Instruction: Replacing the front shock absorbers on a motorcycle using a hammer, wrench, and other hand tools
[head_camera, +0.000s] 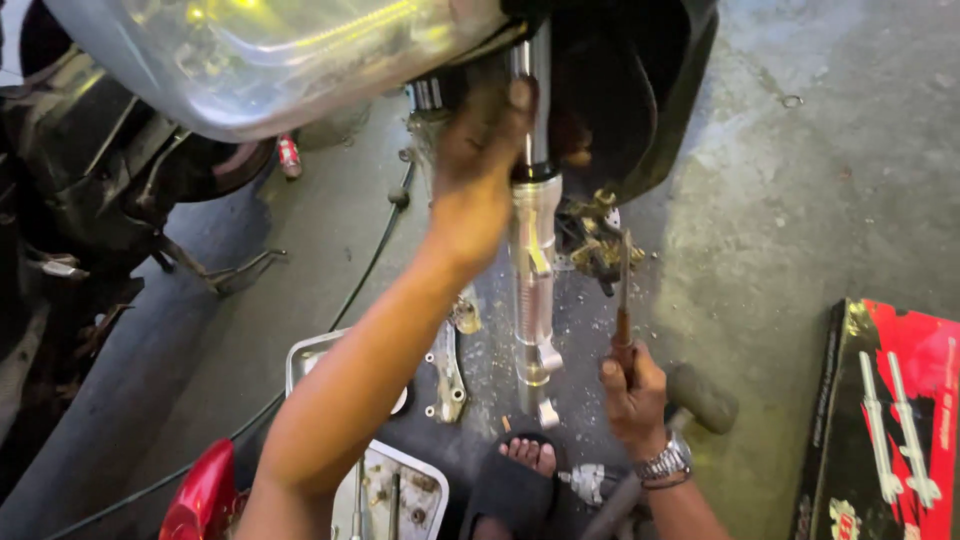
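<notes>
Gripping high on the silver metal fork tube (533, 270) under the black plastic fender (640, 90), the left hand (478, 170) has its fingers clenched round the upper leg. The right hand (632, 390) is clenched on a wooden-handled screwdriver (622, 310), tip near the brass-coloured scraps (598, 240) on the concrete floor (800, 220). Judged: the tube is heavy, rigid and slippery with oil; best held at the thicker lower casting.
</notes>
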